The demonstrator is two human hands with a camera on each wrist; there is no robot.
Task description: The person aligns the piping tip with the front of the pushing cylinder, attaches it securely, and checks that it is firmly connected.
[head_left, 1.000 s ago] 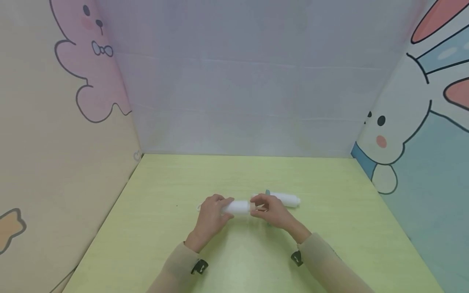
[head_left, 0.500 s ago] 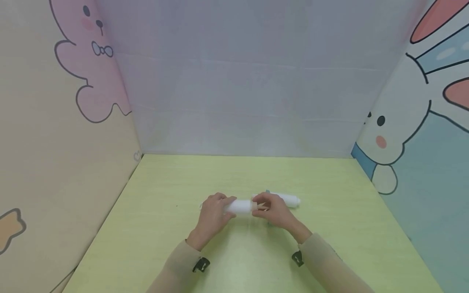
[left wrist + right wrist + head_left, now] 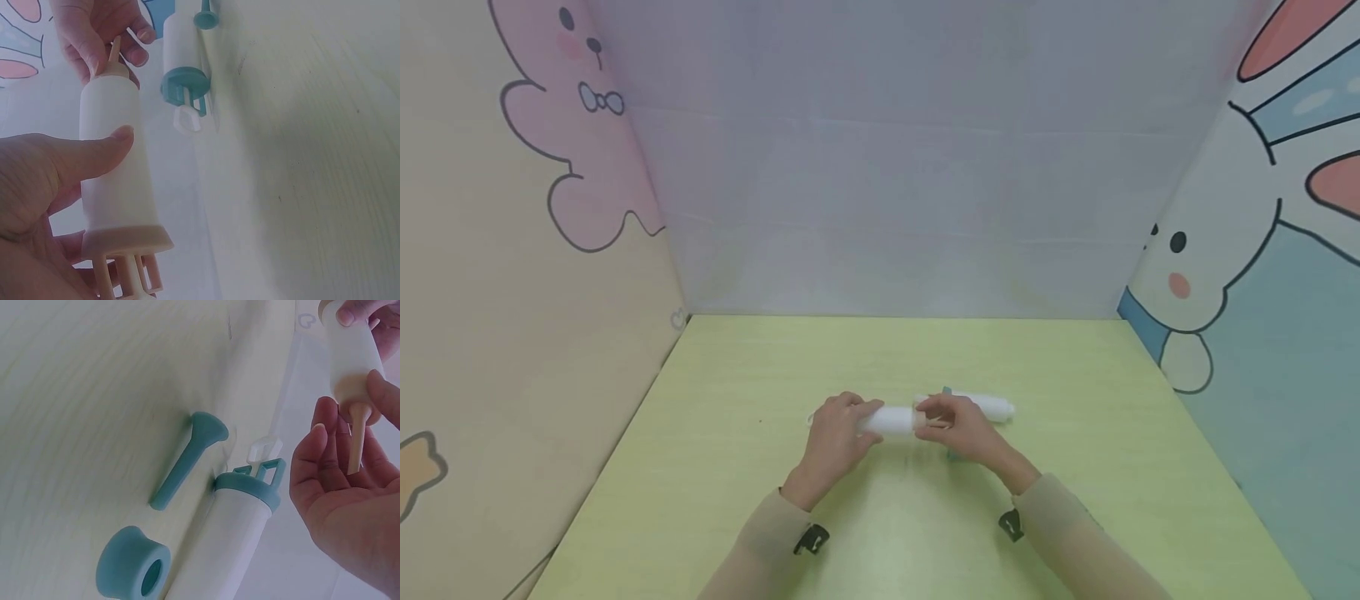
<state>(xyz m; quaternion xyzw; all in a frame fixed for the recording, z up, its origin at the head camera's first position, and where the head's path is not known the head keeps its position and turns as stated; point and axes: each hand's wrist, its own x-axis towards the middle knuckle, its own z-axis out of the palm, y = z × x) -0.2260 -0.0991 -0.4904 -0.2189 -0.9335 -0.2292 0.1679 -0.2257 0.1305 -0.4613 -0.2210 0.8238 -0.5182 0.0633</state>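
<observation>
My left hand [image 3: 835, 440] grips the white barrel of a piping syringe [image 3: 895, 420], held sideways, the thumb lying along it in the left wrist view. A beige collar [image 3: 128, 240] with handle loops closes the end near that hand. At the other end sits a long tapered beige nozzle [image 3: 357, 434]. My right hand [image 3: 964, 429] pinches the base of this nozzle between thumb and fingers, the narrow tip pointing into the palm. Beyond the right hand lies a second white syringe [image 3: 225, 544] with a teal collar [image 3: 250, 487] and a clear plunger handle.
On the yellowish table [image 3: 760, 500], beside the second syringe, lie a teal nozzle [image 3: 181, 469] and a teal ring-shaped cap [image 3: 125, 562]. Printed panels stand left and right, and a pale wall [image 3: 895, 167] closes the back.
Both hands and the held syringe have shifted very slightly right since the earliest frame. The grips look the same, and the head view has tilted a little.
</observation>
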